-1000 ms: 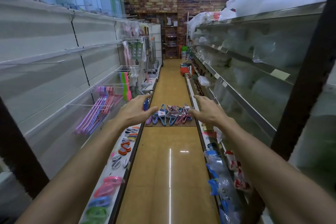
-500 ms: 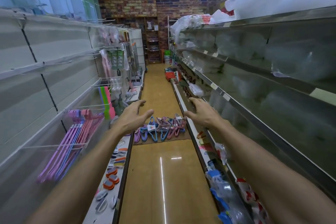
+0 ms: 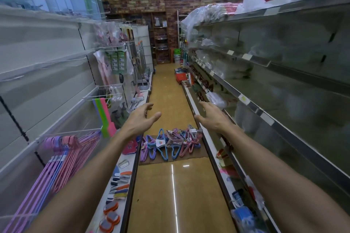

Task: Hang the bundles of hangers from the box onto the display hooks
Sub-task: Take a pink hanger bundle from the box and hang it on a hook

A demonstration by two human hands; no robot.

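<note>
Bundles of blue, pink and purple hangers [image 3: 170, 143] lie in a heap on flattened cardboard [image 3: 197, 155] across the aisle floor ahead. My left hand [image 3: 139, 119] and my right hand [image 3: 212, 116] are stretched out in front of me, fingers relaxed, both holding nothing, above and short of the heap. On the left wall, pink and purple hangers [image 3: 62, 159] hang from a wire display hook [image 3: 79, 131]. Green and purple hangers [image 3: 105, 114] hang on a hook further along.
Shelving lines both sides of a narrow aisle with a tan floor [image 3: 170, 195]. The low left shelf [image 3: 123, 174] carries small brushes and sponges. The right shelves [image 3: 251, 104] hold plastic-wrapped goods. A red crate [image 3: 180, 77] sits on the floor far ahead.
The view has moved forward down the aisle and tilted; the hanger heap looks nearer. Both hands stay outstretched and empty, now spread a little wider apart.
</note>
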